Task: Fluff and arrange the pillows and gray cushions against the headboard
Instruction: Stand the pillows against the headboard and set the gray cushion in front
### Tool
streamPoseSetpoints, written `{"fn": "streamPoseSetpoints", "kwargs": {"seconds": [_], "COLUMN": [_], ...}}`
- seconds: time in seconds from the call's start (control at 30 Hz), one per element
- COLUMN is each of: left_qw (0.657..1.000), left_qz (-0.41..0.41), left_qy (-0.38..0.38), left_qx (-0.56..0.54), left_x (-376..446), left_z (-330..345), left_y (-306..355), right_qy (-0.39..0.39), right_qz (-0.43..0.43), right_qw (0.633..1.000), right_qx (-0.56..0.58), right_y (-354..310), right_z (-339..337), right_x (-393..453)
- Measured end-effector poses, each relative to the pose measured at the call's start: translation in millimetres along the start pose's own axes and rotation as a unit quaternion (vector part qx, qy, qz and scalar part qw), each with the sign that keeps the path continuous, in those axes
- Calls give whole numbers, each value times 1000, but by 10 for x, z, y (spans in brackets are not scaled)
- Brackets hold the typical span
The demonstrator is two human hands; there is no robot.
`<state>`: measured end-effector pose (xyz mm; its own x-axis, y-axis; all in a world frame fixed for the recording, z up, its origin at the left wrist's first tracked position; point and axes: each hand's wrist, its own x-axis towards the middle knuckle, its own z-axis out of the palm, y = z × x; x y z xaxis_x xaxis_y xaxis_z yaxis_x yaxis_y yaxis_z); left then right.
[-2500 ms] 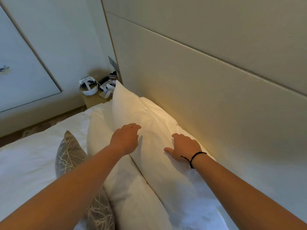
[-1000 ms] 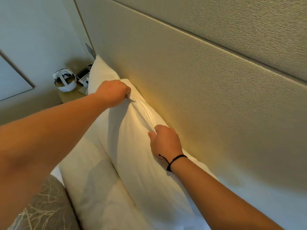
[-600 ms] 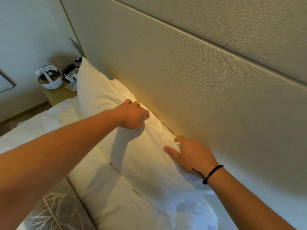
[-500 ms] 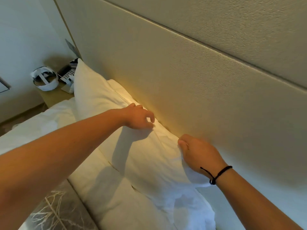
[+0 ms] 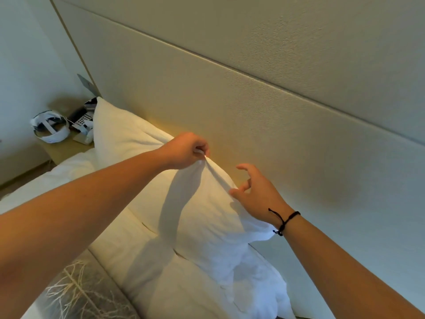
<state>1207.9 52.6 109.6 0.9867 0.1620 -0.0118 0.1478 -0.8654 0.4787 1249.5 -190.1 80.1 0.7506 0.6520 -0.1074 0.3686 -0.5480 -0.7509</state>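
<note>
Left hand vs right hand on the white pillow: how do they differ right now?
The left hand is closed, pinching the top edge of the white fabric pillow and pulling it up; the right hand is open, fingers spread, only its thumb against the fabric. The right wrist wears a black cord bracelet; the left shows none. Both are by the beige headboard.

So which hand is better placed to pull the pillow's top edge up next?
The left hand. It already pinches the top edge of the pillow by the headboard, and the fabric rises under it. The right hand is open, only touching that edge lower down.
</note>
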Motion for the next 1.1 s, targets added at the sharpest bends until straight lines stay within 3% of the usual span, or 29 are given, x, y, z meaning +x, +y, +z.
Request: {"fn": "streamPoseSetpoints", "kwargs": {"seconds": [0.1,0.2,0.33,0.47,0.53,0.6,0.67,0.77,0.93,1.1], "left_qw": [998,992,989,978,977,973,954,910,862,828], "left_qz": [12,27,-7,-52,-97,-149,-189,-179,-161,-120], "left_qy": [57,124,146,173,133,45,-80,-228,-345,-370], "left_qx": [-21,-6,34,106,134,169,219,296,336,404], "left_x": [-7,43,-12,-444,-774,-1103,-1397,-1649,-1634,-1712], "left_z": [108,270,513,524,524,568,656,853,935,846], "left_y": [35,35,-73,-536,-861,-1177,-1418,-1619,-1746,-1960], "right_qy": [55,152,102,79,84,53,-56,-213,-285,-247], "right_qz": [-10,-87,-46,-38,-105,-169,-133,-37,45,8], "right_qw": [998,976,944,934,944,952,968,947,924,937], "right_qx": [-1,-129,-311,-347,-301,-248,-207,-237,-251,-248], "right_y": [-28,-4,55,12,-63,-111,-101,24,182,131], "right_z": [-41,-19,143,339,542,839,1204,1718,2224,2468], "right_x": [-30,-64,-140,-272,-415,-561,-659,-718,-794,-792]}}
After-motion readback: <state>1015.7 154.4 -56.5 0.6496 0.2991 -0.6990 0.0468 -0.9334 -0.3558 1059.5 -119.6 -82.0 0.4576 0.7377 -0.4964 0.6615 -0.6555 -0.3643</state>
